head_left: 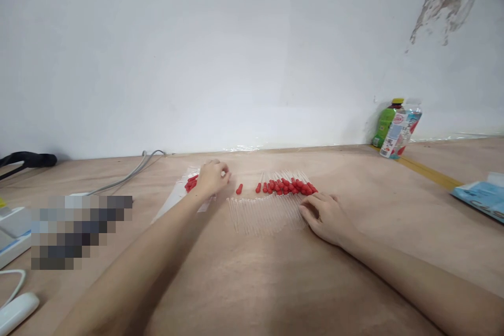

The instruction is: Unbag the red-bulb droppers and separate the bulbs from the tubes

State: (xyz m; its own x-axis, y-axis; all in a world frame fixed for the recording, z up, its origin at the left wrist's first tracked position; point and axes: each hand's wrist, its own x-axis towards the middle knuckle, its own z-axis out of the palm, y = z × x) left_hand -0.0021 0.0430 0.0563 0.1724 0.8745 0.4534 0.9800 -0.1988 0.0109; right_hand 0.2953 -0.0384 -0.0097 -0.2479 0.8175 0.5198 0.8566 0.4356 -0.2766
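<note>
My left hand (213,177) hovers just right of a small pile of red bulb-ended pieces (191,184) on a clear plastic bag (173,203). Its thumb and fingertips are drawn together; whatever they hold, if anything, is hidden. A lone red piece (239,189) lies to the right of that hand. Further right is a row of red pieces (283,186) with thin clear sticks pointing toward the wall. In front of them lies a row of loose clear thin sticks (262,215). My right hand (325,218) rests at that row's right end, fingers curled toward the thumb, contents unclear.
A green bottle (382,125) and a clear labelled bottle (401,131) stand by the wall at right. A blue packet (482,197) lies at the right edge. To the left are a grey cable (126,176), a black handle (39,160) and a white object (18,312).
</note>
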